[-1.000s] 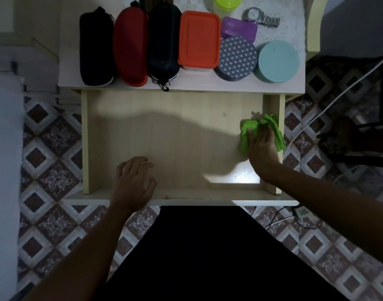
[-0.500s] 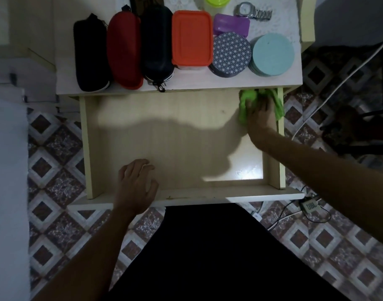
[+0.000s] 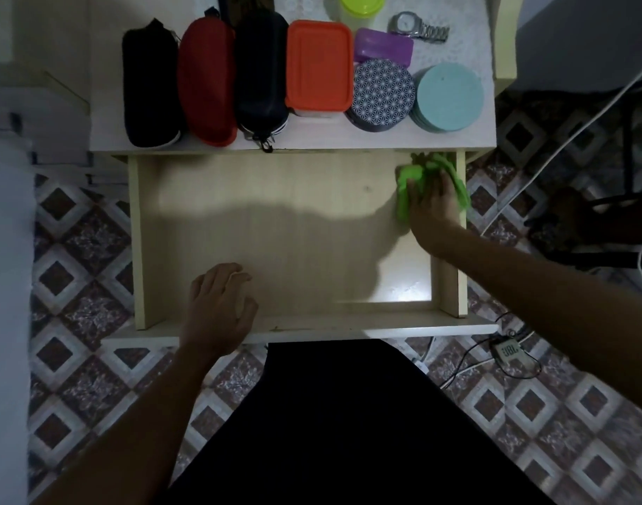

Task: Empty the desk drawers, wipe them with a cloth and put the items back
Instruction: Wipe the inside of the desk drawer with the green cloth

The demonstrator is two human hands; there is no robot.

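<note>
The pale wooden drawer (image 3: 348, 328) is pulled out in front of me and holds nothing but a bright green cloth (image 3: 408, 176) in its far right corner. My right hand (image 3: 434, 202) lies flat on the cloth and presses it against the drawer floor beside the right wall. My left hand (image 3: 221, 304) rests on the drawer floor next to the front panel, fingers loosely bent and holding nothing. On the desk top (image 3: 312, 142) stand a black case (image 3: 150, 85), a red case (image 3: 206, 82), a dark case (image 3: 261, 71), an orange-lidded box (image 3: 318, 65), a patterned round tin (image 3: 383, 94) and a teal round tin (image 3: 450, 96).
Behind them lie a purple box (image 3: 383, 47), a metal watch (image 3: 417, 27) and a yellow-green lidded cup (image 3: 361, 3). A small speaker (image 3: 507, 351) with cables sits on the tiled floor at the right. A white cable (image 3: 567, 133) runs diagonally there.
My right hand has slid the green cloth along the right wall from the drawer's middle to its far right corner. My left hand has stayed in place.
</note>
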